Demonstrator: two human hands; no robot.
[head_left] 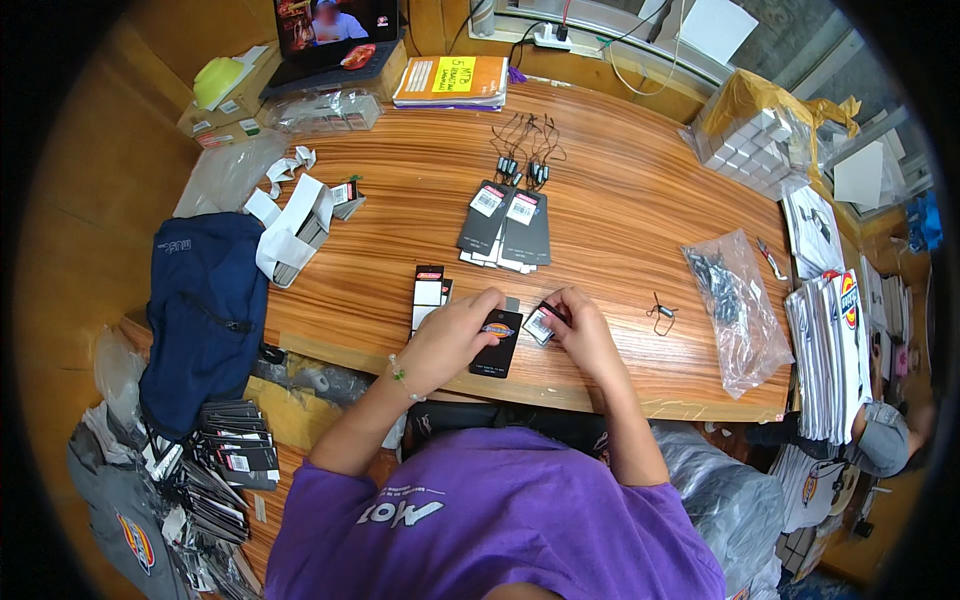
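My left hand [448,345] is closed on a black hang tag [496,358] with a coloured oval logo, just above the table's front edge. Pinched in my right hand [590,338] is a small black tag [540,323] with a white barcode label, close to the hang tag's right side. A narrow pile of small black tags with red and white patches [428,287] lies beside my left hand, partly covered by it. Farther off, two overlapping stacks of black hang tags [526,238] carry barcode labels, with dark strings [523,170] spread beyond them.
One dark string loop [661,314] lies right of my right hand. Beyond it are a clear bag of strings [730,320] and small snips [771,259]. White-wrapped tags [298,240] and a navy bag [205,310] are left. Paper stacks [828,350] stand right; a laptop [335,40] sits at the back.
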